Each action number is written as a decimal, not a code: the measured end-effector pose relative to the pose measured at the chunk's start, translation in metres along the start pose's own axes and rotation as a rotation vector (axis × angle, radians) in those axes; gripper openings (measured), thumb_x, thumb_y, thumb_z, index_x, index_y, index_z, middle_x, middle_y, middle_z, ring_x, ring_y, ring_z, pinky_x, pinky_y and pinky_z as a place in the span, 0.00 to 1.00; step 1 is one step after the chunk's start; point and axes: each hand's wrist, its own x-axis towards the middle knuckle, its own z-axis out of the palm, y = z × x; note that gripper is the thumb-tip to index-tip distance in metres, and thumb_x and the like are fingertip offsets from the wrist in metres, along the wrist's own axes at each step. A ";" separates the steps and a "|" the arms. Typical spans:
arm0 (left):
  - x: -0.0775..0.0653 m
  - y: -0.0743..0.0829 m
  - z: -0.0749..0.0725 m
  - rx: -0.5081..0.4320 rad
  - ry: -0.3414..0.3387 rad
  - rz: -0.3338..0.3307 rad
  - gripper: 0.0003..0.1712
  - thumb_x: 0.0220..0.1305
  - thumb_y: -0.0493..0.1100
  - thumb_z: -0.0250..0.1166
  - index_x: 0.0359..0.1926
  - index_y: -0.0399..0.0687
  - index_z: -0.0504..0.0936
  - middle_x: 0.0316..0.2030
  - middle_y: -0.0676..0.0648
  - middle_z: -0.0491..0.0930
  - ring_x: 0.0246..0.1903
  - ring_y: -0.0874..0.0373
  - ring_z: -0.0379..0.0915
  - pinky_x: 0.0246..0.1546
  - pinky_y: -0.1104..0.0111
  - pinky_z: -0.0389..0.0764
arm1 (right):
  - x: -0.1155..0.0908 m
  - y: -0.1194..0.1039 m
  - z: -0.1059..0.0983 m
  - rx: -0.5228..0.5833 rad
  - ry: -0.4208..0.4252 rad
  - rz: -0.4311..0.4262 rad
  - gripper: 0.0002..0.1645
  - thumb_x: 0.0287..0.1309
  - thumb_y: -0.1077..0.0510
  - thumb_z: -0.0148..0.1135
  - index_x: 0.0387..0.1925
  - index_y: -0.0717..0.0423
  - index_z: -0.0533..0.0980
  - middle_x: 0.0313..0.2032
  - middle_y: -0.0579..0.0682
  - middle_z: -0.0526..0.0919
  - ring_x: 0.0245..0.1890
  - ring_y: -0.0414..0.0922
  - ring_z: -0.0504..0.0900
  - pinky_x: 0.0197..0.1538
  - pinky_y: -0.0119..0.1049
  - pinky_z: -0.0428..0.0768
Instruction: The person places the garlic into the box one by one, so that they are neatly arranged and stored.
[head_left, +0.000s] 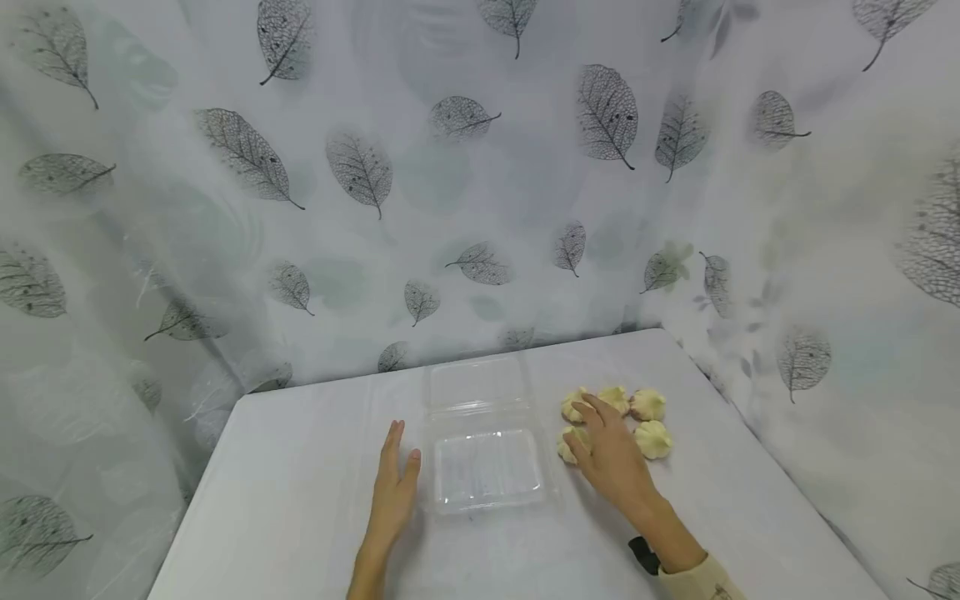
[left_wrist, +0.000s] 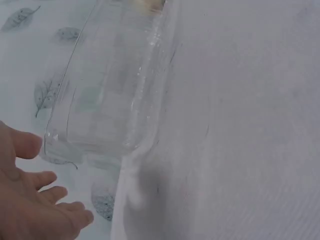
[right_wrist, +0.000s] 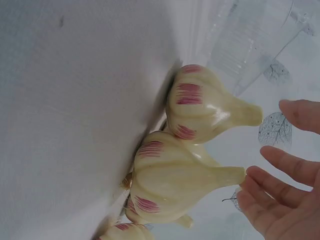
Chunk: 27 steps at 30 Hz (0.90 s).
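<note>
Several pale garlic bulbs point(head_left: 653, 440) with pink streaks stand grouped on the right of the table. My right hand point(head_left: 617, 467) hovers over the left ones, fingers spread. Its fingertips come close to the stem of one garlic bulb point(right_wrist: 172, 182) in the right wrist view, while another bulb point(right_wrist: 200, 105) stands beside it. A clear plastic clamshell box point(head_left: 489, 504) lies open at the middle, its lid point(head_left: 477, 385) folded back toward the wall. My left hand point(head_left: 392, 492) is held beside the box's left edge, fingers extended and holding nothing.
The white table point(head_left: 292, 467) reaches the leaf-printed curtain point(head_left: 480, 200) at the back, with curtain on both sides too. A dark band point(head_left: 643, 556) sits on the right wrist, below it a light sleeve point(head_left: 701, 579).
</note>
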 end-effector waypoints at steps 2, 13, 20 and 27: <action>0.000 -0.001 0.003 -0.043 0.015 -0.016 0.35 0.83 0.46 0.51 0.83 0.45 0.53 0.83 0.41 0.45 0.81 0.38 0.38 0.78 0.36 0.45 | 0.001 -0.002 0.001 0.016 0.026 0.009 0.30 0.63 0.57 0.74 0.62 0.66 0.77 0.65 0.65 0.76 0.65 0.64 0.74 0.58 0.61 0.82; 0.000 -0.001 0.019 -0.233 0.056 -0.108 0.35 0.80 0.36 0.52 0.83 0.45 0.53 0.82 0.37 0.49 0.81 0.38 0.42 0.80 0.44 0.50 | 0.005 0.000 0.001 0.014 0.057 0.052 0.21 0.55 0.60 0.79 0.50 0.63 0.84 0.50 0.61 0.85 0.53 0.61 0.79 0.52 0.57 0.84; 0.000 -0.004 0.024 -0.351 0.032 -0.112 0.34 0.82 0.37 0.49 0.83 0.44 0.53 0.82 0.40 0.50 0.81 0.42 0.43 0.80 0.53 0.52 | 0.006 0.003 0.003 0.046 0.040 0.069 0.20 0.55 0.60 0.79 0.49 0.61 0.85 0.48 0.59 0.86 0.53 0.60 0.81 0.53 0.57 0.83; -0.003 -0.001 0.029 -0.382 0.070 -0.120 0.33 0.80 0.34 0.49 0.82 0.43 0.55 0.82 0.41 0.51 0.81 0.43 0.45 0.80 0.53 0.53 | 0.008 0.002 0.010 0.054 0.045 0.038 0.16 0.54 0.62 0.79 0.46 0.57 0.88 0.45 0.53 0.89 0.47 0.53 0.83 0.43 0.50 0.85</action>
